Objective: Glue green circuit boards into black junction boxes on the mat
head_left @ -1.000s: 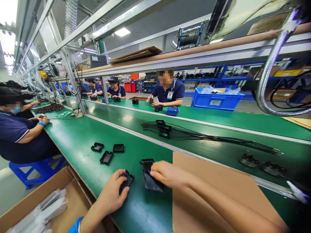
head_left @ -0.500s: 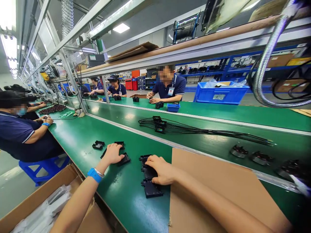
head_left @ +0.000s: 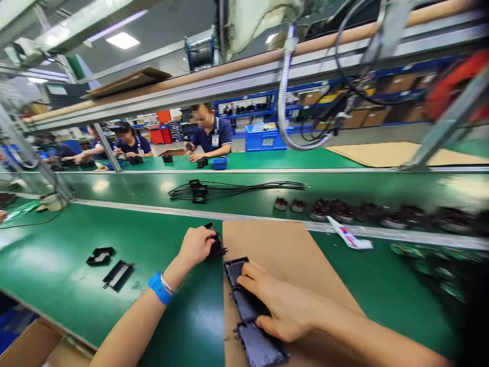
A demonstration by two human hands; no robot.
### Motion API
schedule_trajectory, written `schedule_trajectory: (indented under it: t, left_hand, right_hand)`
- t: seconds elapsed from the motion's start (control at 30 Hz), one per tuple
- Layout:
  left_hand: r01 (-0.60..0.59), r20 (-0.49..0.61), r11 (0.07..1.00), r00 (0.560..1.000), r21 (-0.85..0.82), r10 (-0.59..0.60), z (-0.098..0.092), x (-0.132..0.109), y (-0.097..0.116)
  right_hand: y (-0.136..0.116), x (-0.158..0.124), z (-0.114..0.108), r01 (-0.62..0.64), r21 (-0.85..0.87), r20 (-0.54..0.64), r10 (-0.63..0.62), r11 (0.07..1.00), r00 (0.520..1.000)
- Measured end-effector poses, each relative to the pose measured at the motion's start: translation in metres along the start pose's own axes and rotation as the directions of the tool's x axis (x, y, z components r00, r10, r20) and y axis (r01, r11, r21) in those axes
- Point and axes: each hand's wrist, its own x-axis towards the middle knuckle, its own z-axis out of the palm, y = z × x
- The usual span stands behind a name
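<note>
My right hand (head_left: 286,306) is curled over a row of black plastic housings (head_left: 263,346) at the left edge of the cardboard sheet (head_left: 275,234). Its thumb and fingertips press on them. Up and to the left, my left hand (head_left: 194,247), with a blue band at the wrist, closes around another black housing (head_left: 217,244) beside the cardboard; part of that piece is hidden by the fingers. Two loose pieces lie apart on the green table at the left: an angular black housing (head_left: 100,256) and a rectangular black housing (head_left: 118,275).
Black cables (head_left: 248,187) with small boxes lie beyond the metal rail. Several round dark parts (head_left: 321,209) line the right side, near a white tube (head_left: 347,235) and green circuit boards (head_left: 431,265). A co-worker (head_left: 210,132) sits opposite. A metal hose (head_left: 284,102) hangs overhead.
The view has turned right. My right hand has brought the row of housings onto the cardboard. My left hand has moved right with a housing, leaving two pieces behind.
</note>
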Motion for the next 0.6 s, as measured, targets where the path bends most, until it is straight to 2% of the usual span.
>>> schedule_trajectory:
  t: [0.07, 0.17, 0.27, 0.33, 0.4, 0.5, 0.6]
  left_hand:
    - [-0.137, 0.029, 0.989, 0.990, -0.060, 0.139, 0.018, 0.026, 0.047]
    - [-0.271, 0.056, 0.954, 0.958, -0.131, 0.280, 0.047, 0.054, 0.108]
    - [-0.334, 0.058, 0.926, 0.936, -0.175, 0.348, 0.066, 0.066, 0.143]
    - [-0.351, 0.034, 0.917, 0.931, -0.190, 0.363, 0.070, 0.065, 0.150]
    - [-0.359, -0.001, 0.912, 0.931, -0.200, 0.366, 0.070, 0.061, 0.147]
    - [-0.382, -0.048, 0.897, 0.923, -0.222, 0.381, 0.072, 0.060, 0.133]
    - [-0.449, -0.082, 0.853, 0.892, -0.266, 0.444, 0.085, 0.072, 0.115]
  right_hand:
    - [0.002, -0.036, 0.012, -0.121, 0.021, -0.009, 0.121, 0.992, 0.993]
    - [0.011, -0.071, 0.030, -0.234, 0.019, -0.055, 0.235, 0.972, 0.970]
    - [0.024, -0.087, 0.038, -0.285, 0.004, -0.131, 0.283, 0.958, 0.950]
    - [0.029, -0.091, 0.040, -0.289, -0.021, -0.193, 0.280, 0.957, 0.940]
    - [0.029, -0.091, 0.041, -0.282, -0.070, -0.238, 0.258, 0.957, 0.936]
    - [0.022, -0.079, 0.049, -0.258, -0.209, -0.271, 0.197, 0.943, 0.942]
    - [0.024, -0.065, 0.054, -0.244, -0.308, -0.305, 0.148, 0.920, 0.941]
